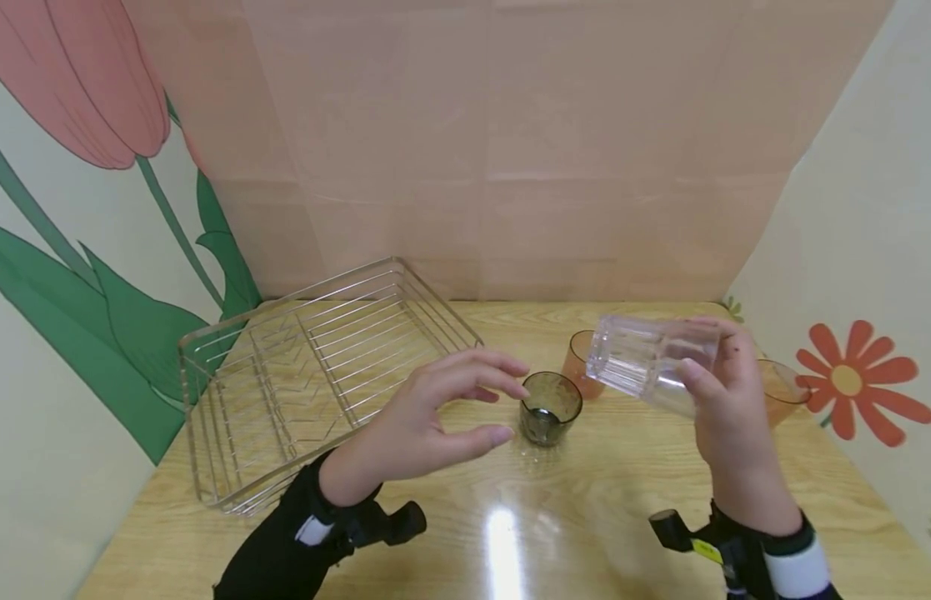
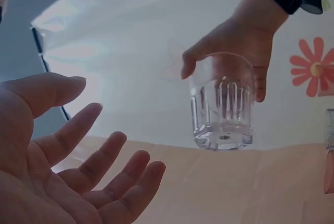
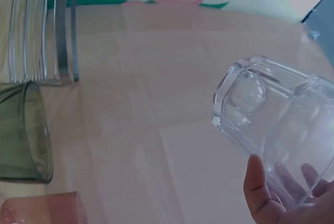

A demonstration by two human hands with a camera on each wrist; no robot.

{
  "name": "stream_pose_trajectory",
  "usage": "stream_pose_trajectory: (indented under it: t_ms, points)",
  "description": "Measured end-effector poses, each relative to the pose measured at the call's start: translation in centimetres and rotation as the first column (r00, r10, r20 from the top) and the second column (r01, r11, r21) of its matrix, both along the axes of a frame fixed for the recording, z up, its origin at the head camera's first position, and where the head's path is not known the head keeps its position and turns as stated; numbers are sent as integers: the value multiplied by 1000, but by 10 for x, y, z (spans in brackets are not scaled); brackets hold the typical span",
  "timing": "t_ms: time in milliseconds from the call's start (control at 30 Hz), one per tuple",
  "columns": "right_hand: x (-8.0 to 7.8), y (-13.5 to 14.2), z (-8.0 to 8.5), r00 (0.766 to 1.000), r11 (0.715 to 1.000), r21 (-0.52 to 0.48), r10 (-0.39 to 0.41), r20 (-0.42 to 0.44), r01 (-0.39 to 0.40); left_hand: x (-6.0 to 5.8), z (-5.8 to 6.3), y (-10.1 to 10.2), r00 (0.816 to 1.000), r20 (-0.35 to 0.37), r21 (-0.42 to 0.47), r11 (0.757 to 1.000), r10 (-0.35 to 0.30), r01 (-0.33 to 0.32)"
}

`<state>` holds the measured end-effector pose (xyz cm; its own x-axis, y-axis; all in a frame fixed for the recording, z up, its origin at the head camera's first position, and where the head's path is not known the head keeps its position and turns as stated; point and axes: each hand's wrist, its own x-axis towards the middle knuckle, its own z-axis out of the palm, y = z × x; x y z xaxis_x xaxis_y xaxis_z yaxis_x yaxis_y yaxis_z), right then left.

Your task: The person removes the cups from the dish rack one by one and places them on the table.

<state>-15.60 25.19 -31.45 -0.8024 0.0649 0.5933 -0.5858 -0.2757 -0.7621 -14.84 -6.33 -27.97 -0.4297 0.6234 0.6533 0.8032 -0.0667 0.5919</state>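
Observation:
My right hand (image 1: 735,408) grips a clear fluted drinking glass (image 1: 645,358) near its rim, holding it sideways above the table with its base toward the left. The same clear glass (image 2: 223,104) shows in the left wrist view, with the thumb and fingers around its upper part. My left hand (image 1: 442,408) is spread with nothing in it, its fingertips beside a smoky dark glass (image 1: 549,408) that stands upright on the table. Behind that one stands an orange glass (image 1: 579,367), partly hidden by the clear glass.
A wire rack (image 1: 315,375) sits on the left of the wooden table (image 1: 585,517), behind my left forearm. Another orange glass (image 1: 782,387) stands at the right, partly behind my right hand. A pinkish sheet (image 1: 480,167) covers the back, with flower-patterned walls at both sides.

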Motion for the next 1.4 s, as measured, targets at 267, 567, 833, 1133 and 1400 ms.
stream_pose_trajectory:
  t_ms: [267, 567, 833, 1133, 1400]
  points:
    - [-9, 10, -9, 976, 962, 202, -202, 82, 182, -2, -4, -1, 999, -7, -11, 999, 32, -32]
    - [-21, 23, -21, 830, 637, 708, -542, 130, 305, -3, -9, -3, 998, 1, -8, 998, 55, -55]
    - [-29, 30, -29, 779, 530, 823, -597, 191, 204, -6, -12, -5, 998, 26, -16, 999, 51, -51]
    - [-38, 35, -37, 753, 400, 903, -641, 152, 157, -7, -13, -5, 999, 35, -26, 999, 39, -38]
    - [-45, 41, -48, 733, 233, 971, -670, 120, 53, -6, -14, -5, 998, 61, -18, 999, 35, -34]
